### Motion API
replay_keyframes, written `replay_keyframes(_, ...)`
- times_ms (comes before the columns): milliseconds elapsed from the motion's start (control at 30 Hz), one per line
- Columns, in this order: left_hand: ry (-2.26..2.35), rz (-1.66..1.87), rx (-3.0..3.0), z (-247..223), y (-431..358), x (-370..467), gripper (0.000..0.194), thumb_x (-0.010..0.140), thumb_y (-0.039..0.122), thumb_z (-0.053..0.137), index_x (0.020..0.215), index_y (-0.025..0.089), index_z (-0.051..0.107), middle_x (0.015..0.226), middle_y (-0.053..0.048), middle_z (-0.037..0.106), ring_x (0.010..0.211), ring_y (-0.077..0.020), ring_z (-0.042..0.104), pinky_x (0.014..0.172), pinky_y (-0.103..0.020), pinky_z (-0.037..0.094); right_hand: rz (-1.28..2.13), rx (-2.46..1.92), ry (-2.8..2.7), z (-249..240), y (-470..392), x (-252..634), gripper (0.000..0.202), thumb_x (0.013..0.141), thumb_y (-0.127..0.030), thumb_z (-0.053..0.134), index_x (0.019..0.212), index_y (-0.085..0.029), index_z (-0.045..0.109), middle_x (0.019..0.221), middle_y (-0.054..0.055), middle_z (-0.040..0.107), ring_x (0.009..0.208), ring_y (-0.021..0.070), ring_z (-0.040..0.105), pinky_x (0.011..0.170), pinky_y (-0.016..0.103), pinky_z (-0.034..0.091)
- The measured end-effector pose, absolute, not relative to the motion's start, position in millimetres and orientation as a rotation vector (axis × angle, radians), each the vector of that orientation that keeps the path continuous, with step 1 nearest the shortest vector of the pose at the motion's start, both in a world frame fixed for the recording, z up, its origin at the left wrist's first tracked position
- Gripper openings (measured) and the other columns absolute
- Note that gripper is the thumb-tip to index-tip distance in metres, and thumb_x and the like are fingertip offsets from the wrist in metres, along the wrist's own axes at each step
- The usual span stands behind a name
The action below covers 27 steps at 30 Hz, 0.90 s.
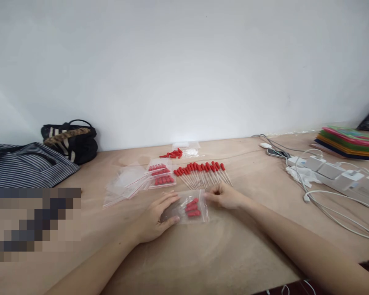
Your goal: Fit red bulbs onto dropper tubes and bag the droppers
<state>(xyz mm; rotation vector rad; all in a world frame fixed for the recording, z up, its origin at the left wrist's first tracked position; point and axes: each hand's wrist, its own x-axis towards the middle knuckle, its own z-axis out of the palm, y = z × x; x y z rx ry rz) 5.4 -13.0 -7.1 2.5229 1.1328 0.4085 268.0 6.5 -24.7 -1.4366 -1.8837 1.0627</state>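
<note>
A clear zip bag (176,211) lies flat on the table in front of me, with several red rubber dropper bulbs (192,208) inside. My left hand (156,215) rests on the bag's left end, thumb and fingers spread apart. At the upper right corner, by the zip strip, my right hand (223,196) pinches the bag's edge between thumb and curled fingers. Just behind the bag, droppers (203,172) with red bulbs and thin clear tubes are fanned out in a row. Filled bags of red bulbs (160,175) sit behind my left hand.
Flat clear bags (126,182) overlap at the left. Loose red bulbs (174,154) lie near the wall beside another clear bag (187,147). At right are a power strip (341,178) with chargers, cables and stacked colourful folders (350,143). A striped bag (33,166) and black bag (72,141) stand left.
</note>
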Motion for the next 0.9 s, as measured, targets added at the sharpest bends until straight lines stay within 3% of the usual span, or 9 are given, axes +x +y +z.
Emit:
replay_keyframes(133,1.116,0.341,2.518,-2.4,-13.8,2.2,0.042,0.082,0.039,0.046,0.123,0.026,0.044,0.133,-0.003,0.042,0.122,-0.0237,0.036,0.101,-0.043,0.030,0.448,-1.803,-1.566,-23.8,29.2,308.2,0.016,0.069,-0.032,0.055,0.066,-0.017,0.059,0.060,0.001,0.059,0.056,0.0118,0.052,0.050,0.021,0.035)
replay_keyframes(300,1.122,0.315,2.507,-4.0,-14.0,6.0,0.042,0.083,0.039,0.045,0.122,0.026,0.045,0.129,-0.003,0.047,0.122,-0.0241,0.036,0.102,-0.045,0.027,0.411,-1.974,-1.438,-30.3,54.6,333.2,0.033,0.064,-0.032,0.061,0.090,-0.012,0.058,0.079,0.010,0.064,0.071,0.0181,0.058,0.060,0.025,0.040)
replay_keyframes(433,1.081,0.332,2.524,-7.0,-12.8,7.7,0.042,0.083,0.038,0.045,0.122,0.025,0.044,0.129,-0.003,0.048,0.122,-0.0232,0.037,0.104,-0.046,0.025,0.428,-2.038,-1.410,-31.6,62.9,329.4,0.033,0.061,-0.025,0.061,0.091,-0.010,0.059,0.087,0.015,0.064,0.080,0.0234,0.059,0.063,0.026,0.040)
replay_keyframes(700,1.068,0.324,2.536,-7.8,-11.3,8.0,0.041,0.083,0.038,0.045,0.122,0.024,0.045,0.129,-0.004,0.047,0.122,-0.0228,0.037,0.105,-0.045,0.023,0.516,-2.067,-1.318,-27.3,68.6,322.7,0.017,0.053,-0.018,0.062,0.070,-0.014,0.059,0.068,0.010,0.062,0.079,0.0251,0.059,0.059,0.025,0.038)
replay_keyframes(900,1.109,0.297,2.519,-5.7,-13.3,8.0,0.043,0.083,0.039,0.045,0.123,0.024,0.044,0.129,-0.004,0.047,0.123,-0.0250,0.036,0.102,-0.047,0.027,0.681,-1.868,-1.216,-24.5,63.2,325.9,0.019,0.064,-0.021,0.053,0.081,-0.014,0.050,0.050,-0.001,0.050,0.050,0.0156,0.053,0.046,0.024,0.036)
